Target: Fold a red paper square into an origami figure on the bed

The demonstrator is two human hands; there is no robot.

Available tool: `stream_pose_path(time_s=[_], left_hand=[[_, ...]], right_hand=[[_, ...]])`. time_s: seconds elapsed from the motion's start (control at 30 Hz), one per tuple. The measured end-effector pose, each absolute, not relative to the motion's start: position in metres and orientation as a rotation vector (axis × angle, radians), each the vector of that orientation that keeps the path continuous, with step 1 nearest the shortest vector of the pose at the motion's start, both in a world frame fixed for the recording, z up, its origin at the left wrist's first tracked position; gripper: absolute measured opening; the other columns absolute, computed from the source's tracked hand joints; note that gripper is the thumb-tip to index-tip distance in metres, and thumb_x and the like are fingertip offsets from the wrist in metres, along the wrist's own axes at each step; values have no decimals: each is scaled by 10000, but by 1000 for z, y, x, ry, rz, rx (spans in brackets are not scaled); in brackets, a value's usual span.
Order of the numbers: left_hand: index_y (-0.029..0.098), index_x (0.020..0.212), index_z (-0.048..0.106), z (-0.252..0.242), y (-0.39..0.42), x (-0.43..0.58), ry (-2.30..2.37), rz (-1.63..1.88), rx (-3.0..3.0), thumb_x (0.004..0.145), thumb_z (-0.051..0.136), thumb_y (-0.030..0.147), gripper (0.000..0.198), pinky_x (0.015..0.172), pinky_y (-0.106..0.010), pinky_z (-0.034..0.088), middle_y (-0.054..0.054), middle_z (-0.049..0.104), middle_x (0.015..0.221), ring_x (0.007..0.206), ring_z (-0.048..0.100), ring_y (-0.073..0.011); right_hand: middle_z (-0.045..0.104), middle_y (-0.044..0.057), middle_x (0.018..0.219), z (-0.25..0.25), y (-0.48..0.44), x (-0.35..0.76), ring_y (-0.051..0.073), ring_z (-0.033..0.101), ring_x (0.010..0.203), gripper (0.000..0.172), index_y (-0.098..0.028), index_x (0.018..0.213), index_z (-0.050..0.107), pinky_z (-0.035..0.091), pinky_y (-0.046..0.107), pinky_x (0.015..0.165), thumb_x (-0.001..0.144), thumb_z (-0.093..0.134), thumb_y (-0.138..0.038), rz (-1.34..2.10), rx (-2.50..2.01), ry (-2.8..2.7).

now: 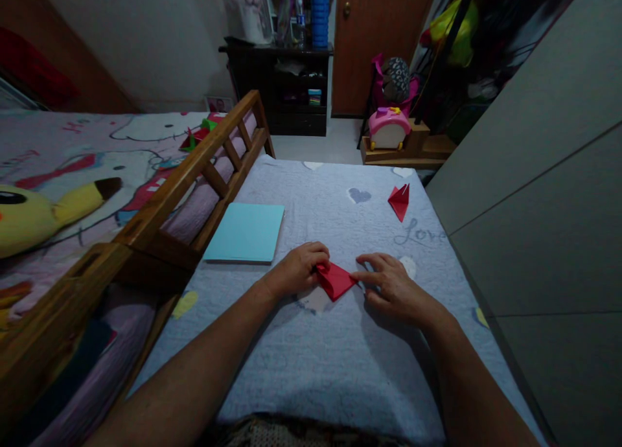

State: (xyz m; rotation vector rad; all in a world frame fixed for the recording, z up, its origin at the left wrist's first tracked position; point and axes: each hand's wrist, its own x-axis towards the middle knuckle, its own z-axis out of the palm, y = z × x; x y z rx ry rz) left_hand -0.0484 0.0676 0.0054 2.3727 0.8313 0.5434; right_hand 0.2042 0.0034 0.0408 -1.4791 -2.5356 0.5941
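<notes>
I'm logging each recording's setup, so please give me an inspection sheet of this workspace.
Surface: light-blue patterned cloth with hearts and "Love" lettering.
Job's things: small folded red paper piece between the hands; second folded red paper piece farther off, to the right.
Clutter: flat, square light-blue pad at left, apart from the red paper.
Hands: left hand grips the nearer piece's left corner; right hand, fingers spread, has a fingertip at its right corner.
Cables: nothing seen on the cloth; dark background at right unclear.
Surroundings: brown wooden rail left, pale panelled surface right, brown door behind.
</notes>
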Motion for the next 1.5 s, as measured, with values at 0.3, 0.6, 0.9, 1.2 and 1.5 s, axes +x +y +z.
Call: stream_pose_path(time_s=[0.3,0.6,0.9,1.2,1.5], left_hand=[[174,848,665,6,68,-50,828,537,2363,734,619,44,178,863,-308,487,-67,647,1017,971,605,-197],[174,905,686,7,64,-49,831,592,2297,730,604,44,233,894,-323,494,-75,653,1052,1004,608,-203],[176,873,675,7,59,-49,905,705,2271,743,580,21,224,855,-329,460,-40,683,904,897,598,-190],[178,847,713,11,54,-46,1054,637,2340,845,691,238,65,813,-339,433,-46,638,876,882,544,-205],[181,895,688,5,53,-37,1243,644,2336,853,690,291,118,931,-424,429,-76,611,1082,1039,501,-253]], right_hand=[[629,57,1306,41,8,219,318,524,1227,385,-324,1030,776,370,552,1031,789,585,-92,596,-1461,-2520],[661,71,993,36,2,181,215,579,914,265,-196,1060,611,482,373,833,804,587,-130,741,-1284,-2233],[538,113,1341,26,-2,172,308,446,1255,446,-230,1196,603,345,514,1083,763,707,-233,555,-1271,-2308],[549,150,1307,23,1,174,307,479,1222,466,-190,1306,523,401,500,1049,857,614,-272,510,-1395,-1988],[638,85,1015,12,10,161,264,532,1014,100,-215,799,669,426,443,934,871,600,-212,536,-1544,-1849]])
